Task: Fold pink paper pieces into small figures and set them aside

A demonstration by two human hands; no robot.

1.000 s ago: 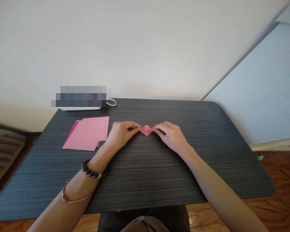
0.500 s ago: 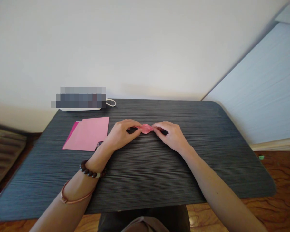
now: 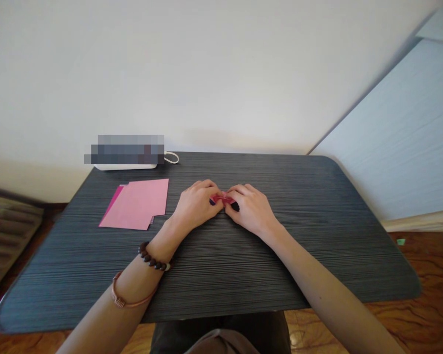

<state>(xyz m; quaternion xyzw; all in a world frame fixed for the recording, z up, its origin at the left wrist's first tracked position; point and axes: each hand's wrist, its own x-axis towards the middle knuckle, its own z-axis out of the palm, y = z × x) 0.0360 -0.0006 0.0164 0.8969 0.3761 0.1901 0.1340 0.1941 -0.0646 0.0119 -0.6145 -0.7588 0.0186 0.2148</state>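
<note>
Between my two hands, low over the middle of the dark table (image 3: 243, 265), is a small piece of folded pink paper (image 3: 225, 197). My left hand (image 3: 198, 202) pinches it from the left with thumb and fingers. From the right, my right hand (image 3: 251, 206) pinches it the same way. The fingertips of both hands nearly meet and cover most of the paper, so its folded shape is largely hidden. To the left of my left hand lie pink paper sheets (image 3: 138, 201), with a darker magenta edge showing beneath.
A pixelated object with a white base (image 3: 127, 167) and a white cord loop (image 3: 172, 157) stands at the table's back left. The wall (image 3: 225, 73) rises behind the table. A pale panel (image 3: 398, 132) slopes along the right. A green scrap (image 3: 400, 242) lies on the floor.
Both hands have come closer together, and their fingertips now cover more of the pink paper, which showed wider and flatter before. The view has shifted slightly.
</note>
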